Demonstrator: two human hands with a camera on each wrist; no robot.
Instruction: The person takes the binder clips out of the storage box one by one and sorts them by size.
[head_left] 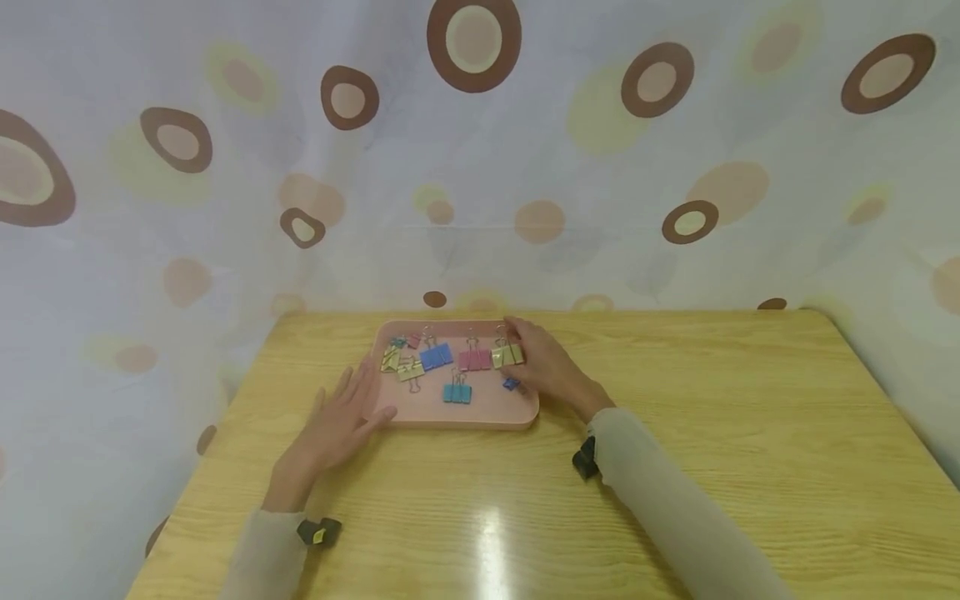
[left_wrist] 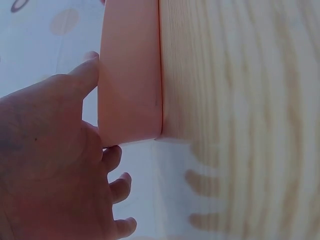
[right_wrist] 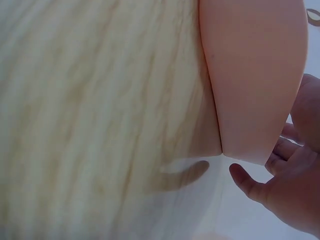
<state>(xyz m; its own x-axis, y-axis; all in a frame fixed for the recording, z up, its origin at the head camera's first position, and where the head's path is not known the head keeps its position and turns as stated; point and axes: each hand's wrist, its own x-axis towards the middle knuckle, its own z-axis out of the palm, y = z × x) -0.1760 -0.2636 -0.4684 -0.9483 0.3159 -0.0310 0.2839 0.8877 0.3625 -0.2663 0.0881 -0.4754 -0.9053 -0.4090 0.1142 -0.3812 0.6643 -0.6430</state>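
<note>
A pink tray (head_left: 495,412) holds several binder clips. My left hand (head_left: 337,425) lies along its left side with fingers extended, the thumb at the front rim; the tray's pink wall (left_wrist: 132,75) is beside that hand in the left wrist view. My right hand (head_left: 551,367) reaches over the right rim, its fingers and thumb on either side of a yellow binder clip (head_left: 507,357); whether they pinch it I cannot tell. A small dark blue clip (head_left: 511,384) lies below the thumb. Left of the yellow clip are a pink binder clip (head_left: 474,360) and a blue one (head_left: 437,357).
A light blue binder clip (head_left: 457,393) lies near the tray's front. Two yellow clips, one of them (head_left: 410,371) with its handles toward me, and small clips (head_left: 405,342) sit at the left. The wooden table (head_left: 675,467) meets a patterned curtain (head_left: 495,267) behind.
</note>
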